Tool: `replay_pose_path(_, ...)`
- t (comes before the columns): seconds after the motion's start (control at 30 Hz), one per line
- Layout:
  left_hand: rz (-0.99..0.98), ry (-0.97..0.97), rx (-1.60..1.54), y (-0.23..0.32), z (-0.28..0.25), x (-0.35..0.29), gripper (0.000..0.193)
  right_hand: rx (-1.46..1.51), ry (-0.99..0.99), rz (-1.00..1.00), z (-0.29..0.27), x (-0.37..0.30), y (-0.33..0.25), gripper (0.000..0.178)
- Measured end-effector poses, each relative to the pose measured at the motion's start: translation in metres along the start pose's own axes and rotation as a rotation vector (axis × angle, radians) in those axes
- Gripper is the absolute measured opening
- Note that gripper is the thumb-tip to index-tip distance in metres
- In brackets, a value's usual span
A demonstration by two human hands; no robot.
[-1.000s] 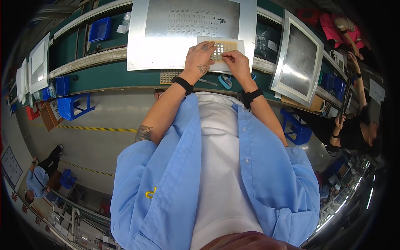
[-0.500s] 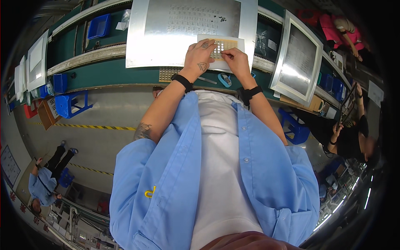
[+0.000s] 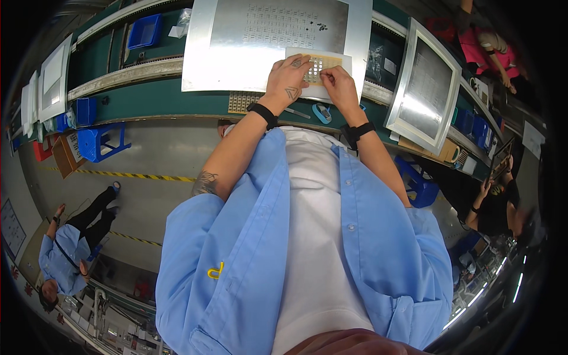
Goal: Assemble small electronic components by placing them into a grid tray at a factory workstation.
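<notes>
- Panel: thin, tan-yellow rectangular sheet with rows of small bright square pads (image 3: 332, 61). Lies flat on a white rectangular backing sheet (image 3: 294, 51), itself resting on the near right part of a large silver metal plate with a patterned centre (image 3: 234, 68). The backing probably keeps the panel level.
- Left hand (image 3: 287, 78): on the panel's left part; thumb and index well apart, no firm grip evident. Apparently placed to steady it.
- Right hand (image 3: 340, 86): thumb and fingertip pinched together over the panel, likely for fine control; whether anything small sits between them, cannot tell.
- Near edge of the green worktop (image 3: 154, 102): second tan, grid-patterned panel (image 3: 241, 102); slim grey metal tool (image 3: 297, 113); light-blue, rounded object (image 3: 322, 113), kind unclear. All lie near the hands, presumably for easy reach.
- Right: silver-framed rectangular screen (image 3: 425, 86), tilted.
</notes>
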State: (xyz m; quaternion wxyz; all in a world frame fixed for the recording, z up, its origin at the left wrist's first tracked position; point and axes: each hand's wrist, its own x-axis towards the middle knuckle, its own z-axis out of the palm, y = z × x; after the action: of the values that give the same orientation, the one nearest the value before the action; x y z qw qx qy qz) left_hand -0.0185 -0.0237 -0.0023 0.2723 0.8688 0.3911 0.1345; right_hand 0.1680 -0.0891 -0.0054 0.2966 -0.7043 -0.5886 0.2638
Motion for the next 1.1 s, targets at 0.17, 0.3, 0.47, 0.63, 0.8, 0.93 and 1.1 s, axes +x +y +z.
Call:
replay_pose_path(0.17,-0.003,-0.004,0.001,0.000,0.000,0.000,0.056,0.001,0.020,-0.047,0.002,0.002,0.002,0.014)
replay_pose_path(0.3,0.001,-0.003,-0.004,0.000,-0.001,0.000,0.056,0.022,0.006,-0.084,0.001,0.002,0.002,0.013)
replay_pose_path(0.47,0.003,-0.004,-0.010,-0.001,-0.001,-0.001,0.056,-0.086,-0.016,-0.169,-0.005,0.004,0.002,0.012)
replay_pose_path(0.63,-0.015,-0.017,-0.012,0.000,0.001,0.001,0.056,-0.149,-0.057,-0.246,-0.009,0.011,0.000,0.008)
replay_pose_path(0.8,-0.013,-0.017,-0.019,-0.002,0.002,0.002,0.056,-0.241,-0.080,-0.321,-0.011,0.012,-0.002,0.007)
replay_pose_path(0.93,-0.013,-0.015,-0.022,-0.002,0.002,0.001,0.056,-0.291,-0.061,-0.330,-0.009,0.010,-0.005,0.008)
replay_pose_path(1.1,0.017,0.038,-0.008,-0.003,0.009,0.002,0.055,-0.319,-0.009,-0.387,-0.001,0.002,-0.009,0.012)
